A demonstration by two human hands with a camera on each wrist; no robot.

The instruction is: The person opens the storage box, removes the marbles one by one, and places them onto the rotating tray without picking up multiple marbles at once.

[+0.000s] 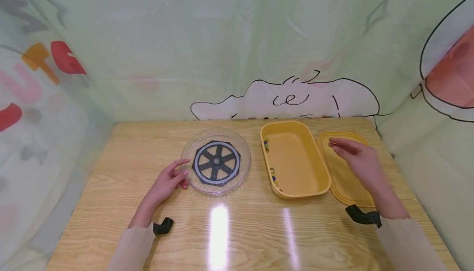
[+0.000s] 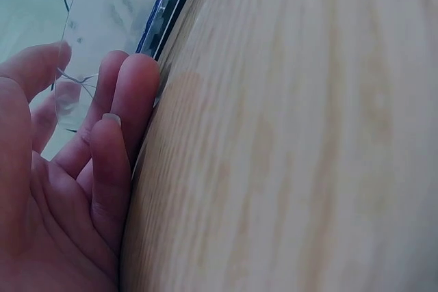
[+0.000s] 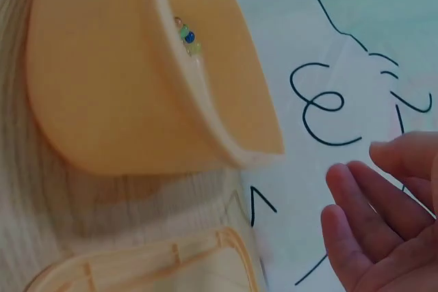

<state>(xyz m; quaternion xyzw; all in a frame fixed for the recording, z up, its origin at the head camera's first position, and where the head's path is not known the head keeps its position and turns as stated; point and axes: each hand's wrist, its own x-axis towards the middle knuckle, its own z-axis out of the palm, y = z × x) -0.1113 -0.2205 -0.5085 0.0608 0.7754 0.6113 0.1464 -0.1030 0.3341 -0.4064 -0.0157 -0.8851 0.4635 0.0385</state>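
On the left half of the table lies a clear round dish (image 1: 237, 182); a black spoked wheel shape with a grey ring (image 1: 217, 162) shows in or beneath it. My left hand (image 1: 168, 182) grips the dish's left rim between fingers and thumb, and in the left wrist view its lower fingers rest close to the tabletop. To the right stands a yellow-orange tub (image 1: 296, 155) with several coloured glass marbles (image 1: 273, 176) along its left inner side. Above the tub's flat lid (image 1: 348, 180) hovers my right hand (image 1: 361, 162), fingers loosely bent, with nothing visible in it.
The wooden table (image 1: 111, 168) ends at the back against a sheet (image 1: 222, 48) printed with cartoon drawings, which also hangs on both sides. The tub and its lid lie side by side near the table's right edge. Bright reflections streak the front of the table.
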